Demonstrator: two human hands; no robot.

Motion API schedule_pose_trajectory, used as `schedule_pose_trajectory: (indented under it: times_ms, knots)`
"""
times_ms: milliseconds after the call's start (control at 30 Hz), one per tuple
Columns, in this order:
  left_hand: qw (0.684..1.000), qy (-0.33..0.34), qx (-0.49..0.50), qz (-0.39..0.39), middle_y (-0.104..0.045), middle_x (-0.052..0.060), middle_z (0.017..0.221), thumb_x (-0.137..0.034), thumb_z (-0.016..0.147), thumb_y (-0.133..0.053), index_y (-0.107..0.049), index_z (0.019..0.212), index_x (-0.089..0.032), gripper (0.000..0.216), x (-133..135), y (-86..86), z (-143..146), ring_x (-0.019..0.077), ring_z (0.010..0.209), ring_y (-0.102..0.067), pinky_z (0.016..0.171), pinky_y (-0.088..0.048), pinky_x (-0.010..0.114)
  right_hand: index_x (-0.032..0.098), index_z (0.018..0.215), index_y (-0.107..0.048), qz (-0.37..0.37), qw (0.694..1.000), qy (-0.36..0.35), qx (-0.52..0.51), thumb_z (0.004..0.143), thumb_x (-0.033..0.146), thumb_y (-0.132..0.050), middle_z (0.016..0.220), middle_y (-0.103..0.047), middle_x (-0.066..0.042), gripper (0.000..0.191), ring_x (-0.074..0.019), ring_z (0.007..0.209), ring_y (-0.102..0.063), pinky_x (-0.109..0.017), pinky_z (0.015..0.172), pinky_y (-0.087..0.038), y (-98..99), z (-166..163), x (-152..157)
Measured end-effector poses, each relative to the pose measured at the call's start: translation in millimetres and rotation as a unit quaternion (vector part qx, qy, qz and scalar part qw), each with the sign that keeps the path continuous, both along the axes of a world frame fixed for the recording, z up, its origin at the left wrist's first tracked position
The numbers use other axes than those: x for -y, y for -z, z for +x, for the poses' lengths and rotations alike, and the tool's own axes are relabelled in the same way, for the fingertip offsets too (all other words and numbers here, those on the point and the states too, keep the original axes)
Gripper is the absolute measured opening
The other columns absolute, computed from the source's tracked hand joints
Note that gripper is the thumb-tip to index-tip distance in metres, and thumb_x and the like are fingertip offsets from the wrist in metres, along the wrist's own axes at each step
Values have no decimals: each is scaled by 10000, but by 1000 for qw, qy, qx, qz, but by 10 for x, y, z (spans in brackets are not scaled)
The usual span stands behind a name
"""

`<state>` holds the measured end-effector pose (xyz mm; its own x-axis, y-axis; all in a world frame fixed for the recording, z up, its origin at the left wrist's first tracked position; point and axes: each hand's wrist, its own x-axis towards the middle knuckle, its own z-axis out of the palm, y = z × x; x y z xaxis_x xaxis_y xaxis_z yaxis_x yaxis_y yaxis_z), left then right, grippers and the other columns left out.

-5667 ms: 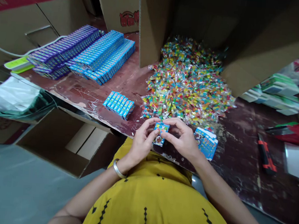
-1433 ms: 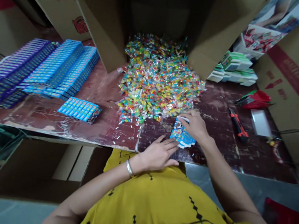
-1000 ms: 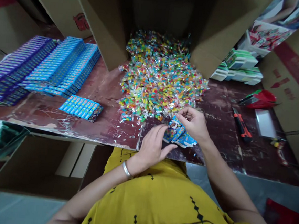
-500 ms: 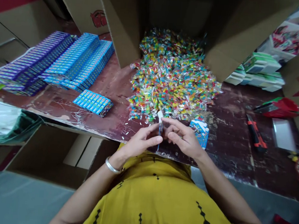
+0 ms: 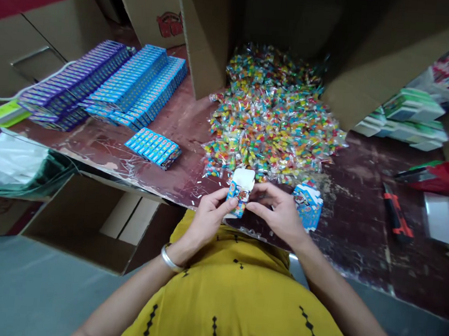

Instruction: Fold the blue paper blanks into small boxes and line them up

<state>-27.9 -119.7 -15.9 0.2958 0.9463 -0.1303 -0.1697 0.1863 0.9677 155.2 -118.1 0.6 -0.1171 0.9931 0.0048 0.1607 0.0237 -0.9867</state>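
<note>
Between my hands is a small blue printed carton (image 5: 239, 200), opened out into box shape, its white top flap standing up. My left hand (image 5: 211, 213) grips its left side, the thumb across the front. My right hand (image 5: 277, 211) closes on the right edge, thumb in front and the other fingers partly hidden behind. Just right of that hand lie flat blue cartons (image 5: 307, 205) in a loose pile. Beyond the hands spreads a big heap of clear-wrapped colourful candies (image 5: 275, 120).
Stacked blue boxes (image 5: 127, 88), purple boxes (image 5: 76, 81) and a short row of blue boxes (image 5: 153, 147) stand left. A large carton (image 5: 207, 42) surrounds the heap's back. Right are a red-and-black cutter (image 5: 397, 215) and green-white packs (image 5: 411, 118). An open cardboard box (image 5: 75, 229) sits below left.
The flat carton, seen edge-on before, is now opened into a box with its printed front toward me. My right fingers have closed in on its edge. The view has shifted slightly left.
</note>
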Motion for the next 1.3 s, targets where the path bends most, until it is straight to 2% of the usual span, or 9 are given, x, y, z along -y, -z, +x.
schedule_pose_trajectory:
  times_ms: [167,267,433,633,767,867,1000,1167,1300]
  knots:
    - [991,-133,2,14,-659,22,870,-331,825,-675,-640,959,-146,231,67,113,135,132,778,-597,738,-491,244,201,749,-645,19,998,64,9,846,388,-653,665,-596,24,210,-133,598,-545,-251,564,-448,204,-219,10]
    - [979,-190,-16,65,-629,8,913,-280,780,-726,-529,1196,-214,465,100,107,116,125,771,-623,702,-519,235,232,963,-689,34,996,84,-26,855,377,-641,789,-658,6,187,-157,690,-587,-281,658,-488,248,-313,-6]
    - [988,-112,-53,88,-595,56,1122,-295,836,-661,-413,1394,-265,611,118,77,27,127,815,-629,691,-536,235,292,1217,-612,77,989,128,-22,858,356,-631,803,-613,4,365,-155,656,-546,-295,635,-485,323,-411,8]
    - [999,11,3,42,-610,88,1162,-255,849,-637,-513,1233,-196,408,73,50,-81,183,961,-635,838,-533,294,279,1030,-639,153,979,100,84,873,303,-602,810,-621,-10,163,-185,687,-581,-328,663,-484,374,-307,36]
    - [999,17,-4,39,-595,90,1189,-228,858,-610,-518,1195,-196,350,101,50,-101,186,971,-632,824,-537,290,253,850,-636,192,972,71,120,887,296,-574,939,-657,-62,85,-234,869,-627,-389,807,-500,336,-264,-13]
    - [998,-9,-32,54,-587,81,1190,-212,855,-604,-534,1176,-201,329,113,59,-104,180,973,-624,833,-534,292,248,860,-616,148,985,62,56,890,319,-577,1059,-660,-79,86,-247,966,-642,-409,863,-509,319,-309,-41]
    - [996,-70,-9,63,-574,51,1136,-187,819,-649,-486,1136,-230,359,102,80,-108,167,989,-611,827,-528,278,264,977,-530,96,989,72,-81,848,322,-655,973,-673,-49,189,-218,897,-667,-375,805,-540,296,-377,-82]
    - [997,-56,14,43,-580,42,1090,-159,810,-660,-458,1111,-227,369,93,57,-152,152,955,-631,797,-525,256,224,770,-595,73,994,-23,-75,800,390,-707,855,-650,-40,203,-197,833,-626,-332,765,-519,172,-367,-192]
    - [997,-41,-23,58,-588,56,1141,-128,837,-612,-470,1141,-224,350,95,29,-227,174,1047,-626,864,-524,284,206,810,-651,-20,996,-58,-72,735,370,-776,843,-681,-34,219,-182,776,-632,-318,723,-519,90,-319,-269]
